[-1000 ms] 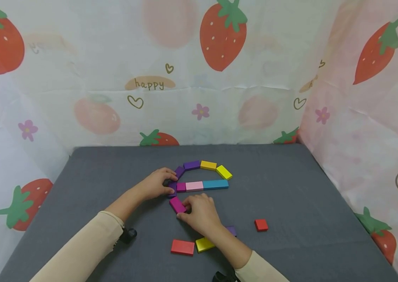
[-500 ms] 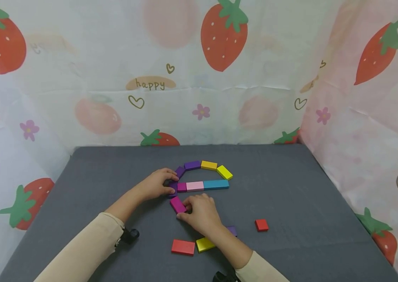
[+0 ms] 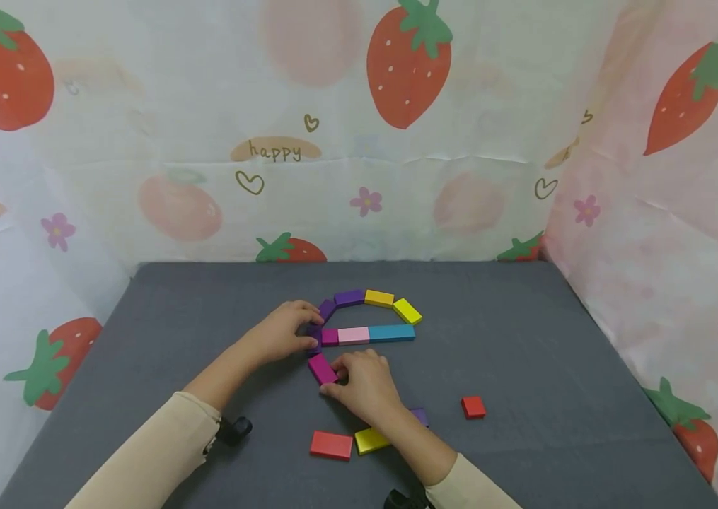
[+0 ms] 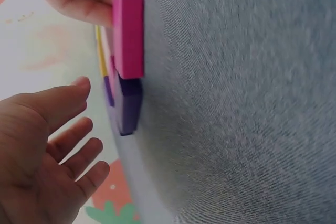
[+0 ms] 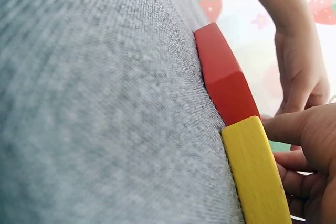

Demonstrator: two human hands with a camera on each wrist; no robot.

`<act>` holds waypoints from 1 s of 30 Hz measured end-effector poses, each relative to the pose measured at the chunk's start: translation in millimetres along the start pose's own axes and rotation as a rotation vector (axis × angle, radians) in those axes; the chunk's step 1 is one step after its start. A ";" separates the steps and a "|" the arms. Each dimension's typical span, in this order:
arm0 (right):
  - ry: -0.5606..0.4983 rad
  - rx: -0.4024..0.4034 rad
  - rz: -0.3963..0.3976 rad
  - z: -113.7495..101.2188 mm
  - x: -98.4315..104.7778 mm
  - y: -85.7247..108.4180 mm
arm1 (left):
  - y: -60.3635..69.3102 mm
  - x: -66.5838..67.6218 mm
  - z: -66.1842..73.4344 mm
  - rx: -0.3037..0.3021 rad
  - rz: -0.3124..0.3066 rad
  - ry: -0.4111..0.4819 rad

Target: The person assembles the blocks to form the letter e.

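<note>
In the head view, wooden blocks lie in a curve: two purple blocks (image 3: 349,297), partly covered further ones, an orange block (image 3: 379,297) and a yellow block (image 3: 407,311). A short magenta block (image 3: 329,337), a pink block (image 3: 354,335) and a blue block (image 3: 392,333) form a straight row inside it. My right hand (image 3: 368,385) pinches a longer magenta block (image 3: 322,369) at the curve's lower left end. Beside the left purple block (image 4: 128,106), my left hand (image 3: 277,332) lies with loosely extended fingers, thumb and fingertips near or touching it.
Nearer on the grey cloth (image 3: 556,353) lie a red block (image 3: 331,445), a yellow block (image 3: 371,441) and a purple block (image 3: 419,416), partly behind my right forearm. A small red block (image 3: 473,407) is off to the right. A strawberry-print curtain (image 3: 359,141) stands behind.
The head view has shifted slightly, so everything appears a little further right. Both hands and the blocks keep the same places relative to one another.
</note>
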State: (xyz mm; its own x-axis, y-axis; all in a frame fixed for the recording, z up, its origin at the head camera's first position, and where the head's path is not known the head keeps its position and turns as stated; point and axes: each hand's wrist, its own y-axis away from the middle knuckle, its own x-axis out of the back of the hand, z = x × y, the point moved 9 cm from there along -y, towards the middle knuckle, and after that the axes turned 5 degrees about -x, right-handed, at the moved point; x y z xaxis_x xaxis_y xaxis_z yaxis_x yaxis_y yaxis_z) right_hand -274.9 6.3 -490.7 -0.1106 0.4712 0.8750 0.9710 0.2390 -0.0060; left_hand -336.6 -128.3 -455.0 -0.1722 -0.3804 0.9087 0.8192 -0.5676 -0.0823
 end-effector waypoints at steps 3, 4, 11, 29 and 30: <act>-0.005 -0.001 0.003 0.4 0.5 0.4 | 5.8 3.1 9.9 -0.012 0.001 -0.041; -0.006 -0.001 0.002 0.6 0.4 0.6 | 7.9 3.8 13.1 -0.013 0.000 -0.051; -0.022 0.009 0.012 0.2 1.8 1.8 | 22.6 4.6 27.5 -0.021 0.007 -0.042; -0.074 0.073 -0.082 -1.8 13.4 6.5 | 47.9 -20.4 37.0 0.020 0.030 0.012; -0.069 0.084 -0.093 -2.2 13.5 7.6 | 48.4 -21.5 37.5 0.021 0.028 0.017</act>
State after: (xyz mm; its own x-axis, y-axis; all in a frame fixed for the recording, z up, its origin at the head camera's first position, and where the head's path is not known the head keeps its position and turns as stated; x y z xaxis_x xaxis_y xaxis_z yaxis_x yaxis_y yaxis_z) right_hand -268.5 12.6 -477.8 -0.2167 0.5000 0.8384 0.9349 0.3536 0.0308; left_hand -272.6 -120.2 -463.2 -0.1580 -0.4087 0.8989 0.8349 -0.5414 -0.0994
